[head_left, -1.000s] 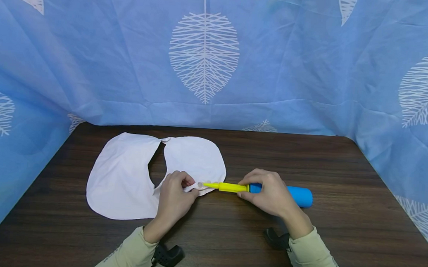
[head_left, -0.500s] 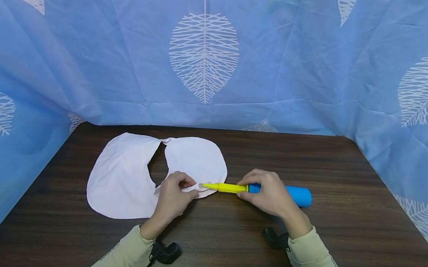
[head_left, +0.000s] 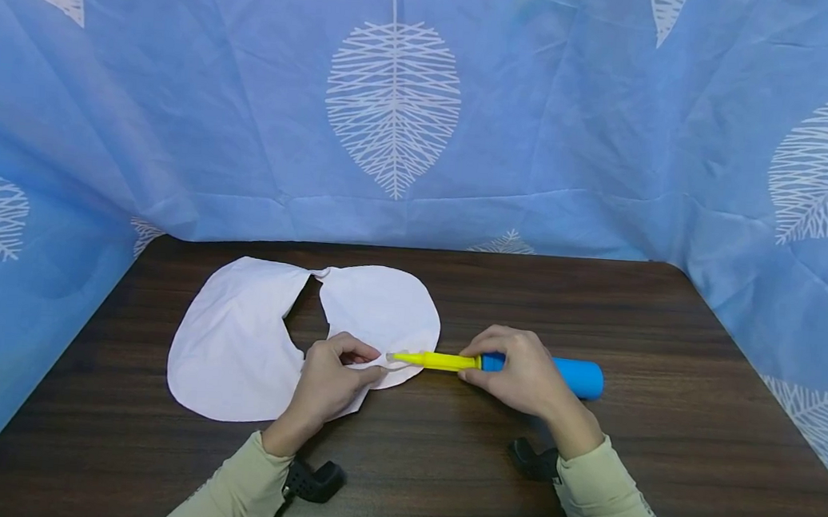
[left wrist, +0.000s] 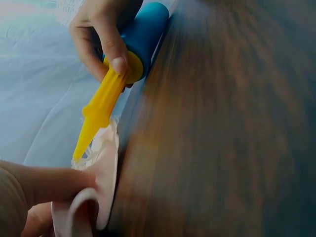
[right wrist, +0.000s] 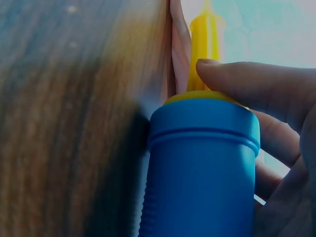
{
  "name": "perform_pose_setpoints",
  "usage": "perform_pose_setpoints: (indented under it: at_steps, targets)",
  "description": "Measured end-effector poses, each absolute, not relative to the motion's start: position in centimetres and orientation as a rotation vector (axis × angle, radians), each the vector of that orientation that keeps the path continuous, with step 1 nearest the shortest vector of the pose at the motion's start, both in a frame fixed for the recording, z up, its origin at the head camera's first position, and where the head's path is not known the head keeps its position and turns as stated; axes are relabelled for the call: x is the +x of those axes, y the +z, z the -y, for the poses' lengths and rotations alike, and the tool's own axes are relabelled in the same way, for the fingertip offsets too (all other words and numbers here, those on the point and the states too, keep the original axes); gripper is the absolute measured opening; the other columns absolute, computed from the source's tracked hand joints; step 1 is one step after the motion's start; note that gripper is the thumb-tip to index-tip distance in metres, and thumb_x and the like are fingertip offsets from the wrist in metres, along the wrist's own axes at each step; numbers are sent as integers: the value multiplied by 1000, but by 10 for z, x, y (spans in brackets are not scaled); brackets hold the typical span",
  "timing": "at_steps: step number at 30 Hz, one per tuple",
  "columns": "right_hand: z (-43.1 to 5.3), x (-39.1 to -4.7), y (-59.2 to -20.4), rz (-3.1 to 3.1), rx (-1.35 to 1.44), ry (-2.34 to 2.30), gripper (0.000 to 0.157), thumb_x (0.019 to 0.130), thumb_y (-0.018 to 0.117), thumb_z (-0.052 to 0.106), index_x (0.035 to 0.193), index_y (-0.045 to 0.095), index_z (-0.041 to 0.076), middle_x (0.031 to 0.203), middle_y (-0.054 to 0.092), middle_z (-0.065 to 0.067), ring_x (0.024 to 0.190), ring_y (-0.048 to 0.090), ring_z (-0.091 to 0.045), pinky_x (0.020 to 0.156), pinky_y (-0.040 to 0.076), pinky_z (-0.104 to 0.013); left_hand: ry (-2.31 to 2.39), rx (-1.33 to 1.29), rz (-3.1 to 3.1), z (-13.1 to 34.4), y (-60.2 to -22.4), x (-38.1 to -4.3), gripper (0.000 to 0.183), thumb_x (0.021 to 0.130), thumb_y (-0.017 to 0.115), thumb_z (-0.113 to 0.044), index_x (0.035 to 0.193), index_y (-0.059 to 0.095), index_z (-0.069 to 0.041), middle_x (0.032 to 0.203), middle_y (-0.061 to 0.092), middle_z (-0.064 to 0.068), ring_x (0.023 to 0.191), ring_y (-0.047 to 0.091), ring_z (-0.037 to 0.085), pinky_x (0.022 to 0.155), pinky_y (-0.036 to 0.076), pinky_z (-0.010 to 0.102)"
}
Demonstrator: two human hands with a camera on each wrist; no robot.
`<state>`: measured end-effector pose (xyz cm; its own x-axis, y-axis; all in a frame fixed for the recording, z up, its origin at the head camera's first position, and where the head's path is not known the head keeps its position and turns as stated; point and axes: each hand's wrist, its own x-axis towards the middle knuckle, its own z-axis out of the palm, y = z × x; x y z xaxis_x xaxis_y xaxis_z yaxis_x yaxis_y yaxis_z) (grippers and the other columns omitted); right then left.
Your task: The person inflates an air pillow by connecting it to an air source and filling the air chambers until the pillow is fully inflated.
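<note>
A flat, deflated pale neck pillow point(head_left: 235, 342) with an opening in its middle lies on the left half of the table. My left hand point(head_left: 326, 382) pinches its near edge beside a small clear valve point(head_left: 390, 357). From the right, my right hand point(head_left: 524, 372) grips a hand air pump with a blue barrel point(head_left: 582, 379), lying level along the tabletop. In the right wrist view, the thumb point(right wrist: 232, 79) presses the base of the yellow nozzle point(right wrist: 205, 37). The nozzle tip meets the valve in the left wrist view; how deep it sits cannot be told.
The dark wood table point(head_left: 457, 470) has rounded far corners. Behind it and along both sides hangs a blue cloth point(head_left: 539, 123) with white leaf prints. A black wrist camera point(head_left: 315, 481) sits under the left wrist, another point(head_left: 533, 461) under the right.
My left hand has shifted slightly left and nearer to me, and part of the pillow's near edge now shows below it. The right hand and the pump have hardly moved.
</note>
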<state>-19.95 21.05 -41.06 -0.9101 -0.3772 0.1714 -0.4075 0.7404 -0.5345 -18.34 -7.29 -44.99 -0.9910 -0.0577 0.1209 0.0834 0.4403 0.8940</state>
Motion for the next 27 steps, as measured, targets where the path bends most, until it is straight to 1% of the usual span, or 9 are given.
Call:
perform_pose_setpoints:
  at_steps: [5, 8, 17, 21, 27]
  targets:
    - [-211, -200, -411, 2872, 657, 891, 16, 89, 89, 18, 105, 86, 17, 106, 77, 1, 96, 68, -21, 83, 60, -40, -1605, -56, 2576, 74, -449, -182, 14, 78, 93, -7, 90, 85, -8, 92, 75, 5, 84, 62, 13, 78, 49, 23]
    - [-212, -200, -411, 2867, 662, 888, 16, 89, 89, 18, 105, 86, 17, 106, 77, 1, 96, 68, -21, 82, 60, -40, -1586, -85, 2583, 74, -449, -182, 14, 78, 93, -8, 89, 84, -9, 91, 74, 4, 84, 61, 13, 78, 48, 24]
    - [-211, -201, -412, 2873, 661, 892, 16, 89, 89, 18, 104, 86, 18, 106, 76, 2, 96, 68, -20, 82, 60, -39, -1583, -129, 2500, 73, -453, -183, 10, 79, 90, 1, 85, 84, -4, 83, 73, 7, 79, 60, 13, 74, 47, 23]
    - [-211, -201, -412, 2871, 662, 903, 15, 88, 89, 18, 104, 86, 18, 106, 76, 2, 96, 68, -20, 82, 60, -38, -1600, -119, 2478, 74, -451, -183, 10, 79, 89, 2, 84, 85, -5, 84, 75, 8, 78, 61, 13, 73, 48, 22]
    - [-209, -201, -413, 2863, 662, 908, 16, 88, 89, 17, 103, 86, 17, 105, 76, 2, 94, 67, -19, 80, 59, -37, -1616, -90, 2501, 75, -449, -183, 11, 83, 87, 3, 88, 86, -7, 86, 77, 7, 79, 61, 12, 73, 49, 22]
